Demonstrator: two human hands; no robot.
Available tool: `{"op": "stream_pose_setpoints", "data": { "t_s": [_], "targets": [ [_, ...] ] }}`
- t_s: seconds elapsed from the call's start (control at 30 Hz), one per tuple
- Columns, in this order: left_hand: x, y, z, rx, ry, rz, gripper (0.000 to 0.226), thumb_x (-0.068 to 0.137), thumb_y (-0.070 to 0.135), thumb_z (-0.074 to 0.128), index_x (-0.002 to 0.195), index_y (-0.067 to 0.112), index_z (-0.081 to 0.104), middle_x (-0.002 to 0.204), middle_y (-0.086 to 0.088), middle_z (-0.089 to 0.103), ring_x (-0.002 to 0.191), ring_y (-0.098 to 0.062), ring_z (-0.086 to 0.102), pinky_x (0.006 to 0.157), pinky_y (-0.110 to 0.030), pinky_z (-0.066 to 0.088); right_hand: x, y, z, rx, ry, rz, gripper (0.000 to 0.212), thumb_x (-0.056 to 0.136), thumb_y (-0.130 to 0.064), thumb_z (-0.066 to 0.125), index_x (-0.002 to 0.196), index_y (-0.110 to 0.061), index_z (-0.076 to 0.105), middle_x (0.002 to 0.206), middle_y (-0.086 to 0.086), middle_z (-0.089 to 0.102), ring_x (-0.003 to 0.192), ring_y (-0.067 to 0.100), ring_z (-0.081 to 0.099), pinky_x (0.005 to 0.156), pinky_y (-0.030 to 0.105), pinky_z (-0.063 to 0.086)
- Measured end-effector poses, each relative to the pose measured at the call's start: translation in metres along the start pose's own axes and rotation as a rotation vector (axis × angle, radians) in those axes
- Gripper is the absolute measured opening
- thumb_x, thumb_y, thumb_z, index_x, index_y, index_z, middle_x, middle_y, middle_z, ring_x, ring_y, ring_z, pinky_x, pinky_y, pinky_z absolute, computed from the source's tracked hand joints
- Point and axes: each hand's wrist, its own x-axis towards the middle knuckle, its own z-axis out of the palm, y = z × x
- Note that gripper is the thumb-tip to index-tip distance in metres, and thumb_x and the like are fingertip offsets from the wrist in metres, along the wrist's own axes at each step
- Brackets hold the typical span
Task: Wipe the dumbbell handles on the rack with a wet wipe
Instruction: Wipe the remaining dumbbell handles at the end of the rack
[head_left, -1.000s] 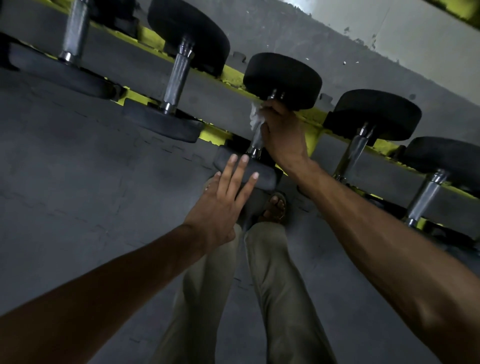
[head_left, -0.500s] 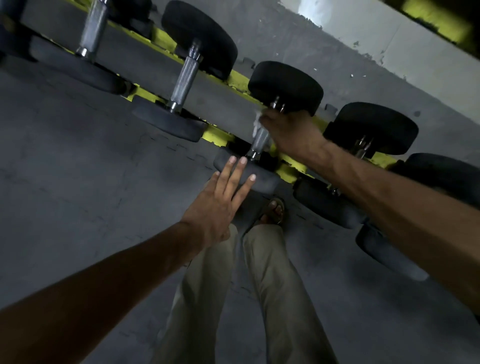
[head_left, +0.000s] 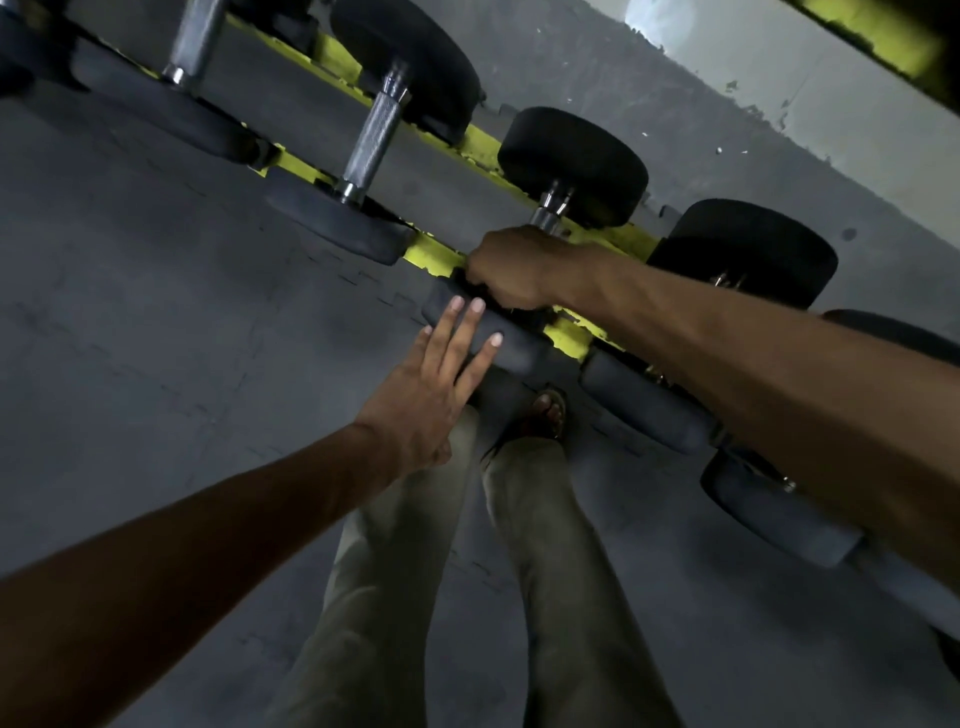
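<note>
Black dumbbells with steel handles lie in a row on a yellow rack (head_left: 431, 254). My right hand (head_left: 511, 270) is curled round the handle (head_left: 546, 218) of the middle dumbbell, near its front end; only a short piece of handle shows above my fist. The wet wipe is hidden inside that fist. My left hand (head_left: 439, 374) lies flat with straight fingers on the near weight head (head_left: 519, 351) of the same dumbbell.
Another dumbbell handle (head_left: 374, 140) lies bare to the left, and more dumbbells (head_left: 743, 249) sit to the right under my forearm. Grey rubber floor (head_left: 156, 338) spreads to the left. My legs and a sandalled foot (head_left: 545, 415) are just below the rack.
My right hand has slid down the handle from the far weight head toward the near one, and the white wipe no longer shows. My left hand stays on the near head.
</note>
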Motion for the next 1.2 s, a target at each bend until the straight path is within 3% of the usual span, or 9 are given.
{"op": "stream_pose_setpoints", "data": {
  "t_s": [0.07,0.2,0.33,0.43,0.57,0.77,0.9,1.07,1.2],
  "targets": [
    [0.000,-0.001,0.000,-0.004,-0.003,0.007,0.140,0.085,0.079,0.055,0.154,-0.006,-0.031,0.155,-0.044,-0.035,0.152,-0.059,-0.017,0.126,-0.057,0.021,-0.012,0.005,0.016,-0.006,0.168,-0.063,0.014,0.093,-0.015,0.054,0.098,-0.013,0.068,0.104,0.012,0.064,0.090,0.038,0.066,0.062,0.035,0.043],
    [-0.002,-0.007,-0.005,-0.006,-0.014,0.050,0.136,0.087,0.077,0.054,0.154,-0.005,-0.032,0.155,-0.043,-0.036,0.152,-0.059,-0.018,0.126,-0.057,0.020,-0.033,-0.003,0.049,0.122,0.437,0.020,0.016,0.093,-0.018,0.053,0.103,-0.009,0.062,0.107,0.014,0.053,0.070,0.039,0.060,0.053,0.036,0.037],
    [-0.001,-0.006,-0.001,-0.013,0.001,0.056,0.129,0.091,0.072,0.051,0.155,-0.005,-0.031,0.156,-0.043,-0.033,0.153,-0.059,-0.014,0.124,-0.057,0.023,-0.043,-0.015,0.083,0.421,0.633,0.468,0.020,0.094,-0.035,0.058,0.099,-0.016,0.063,0.094,0.013,0.069,0.080,0.039,0.065,0.059,0.037,0.046],
    [0.000,-0.006,0.002,-0.024,0.016,0.050,0.122,0.095,0.068,0.047,0.155,-0.005,-0.029,0.157,-0.044,-0.031,0.153,-0.060,-0.012,0.123,-0.058,0.025,-0.038,-0.025,0.092,1.027,0.627,0.764,0.003,0.084,-0.026,0.067,0.086,-0.024,0.068,0.090,0.005,0.074,0.087,0.030,0.068,0.070,0.037,0.051],
    [0.001,-0.009,0.001,-0.040,0.004,0.070,0.124,0.093,0.064,0.052,0.156,-0.005,-0.028,0.157,-0.043,-0.031,0.152,-0.060,-0.014,0.123,-0.060,0.023,-0.013,-0.008,0.090,1.776,0.787,0.933,0.024,0.080,-0.001,0.060,0.083,-0.017,0.076,0.077,0.006,0.070,0.072,0.021,0.064,0.067,0.036,0.050],
    [0.002,-0.013,0.005,-0.043,0.001,0.099,0.126,0.094,0.067,0.052,0.154,-0.005,-0.031,0.155,-0.044,-0.034,0.152,-0.061,-0.012,0.124,-0.061,0.022,0.024,0.038,0.056,2.881,0.862,0.603,0.038,0.106,-0.028,0.032,0.111,-0.008,0.064,0.096,0.014,0.075,0.092,0.032,0.072,0.098,0.049,0.050],
    [0.001,-0.014,0.004,-0.087,0.029,0.119,0.105,0.102,0.052,0.041,0.155,-0.005,-0.030,0.156,-0.045,-0.031,0.151,-0.062,-0.010,0.125,-0.062,0.022,0.015,0.025,0.064,2.822,0.850,0.583,0.039,0.105,-0.028,0.033,0.110,-0.010,0.067,0.107,0.012,0.075,0.099,0.027,0.071,0.112,0.049,0.039],
    [0.003,-0.016,0.007,-0.122,0.026,0.125,0.105,0.101,0.049,0.043,0.157,-0.002,-0.029,0.157,-0.042,-0.033,0.151,-0.061,-0.013,0.125,-0.063,0.021,0.018,0.005,0.074,2.641,1.089,0.706,0.025,0.105,-0.018,0.046,0.122,-0.010,0.063,0.116,0.014,0.074,0.090,0.020,0.070,0.078,0.033,0.051],
    [0.001,-0.019,0.005,-0.138,0.003,0.152,0.105,0.099,0.049,0.041,0.155,-0.001,-0.033,0.158,-0.041,-0.034,0.151,-0.060,-0.016,0.125,-0.063,0.019,0.036,0.015,0.062,2.321,1.137,1.021,0.019,0.101,-0.017,0.049,0.094,-0.012,0.065,0.087,0.004,0.070,0.077,0.019,0.067,0.076,0.035,0.053]
  ]
}}
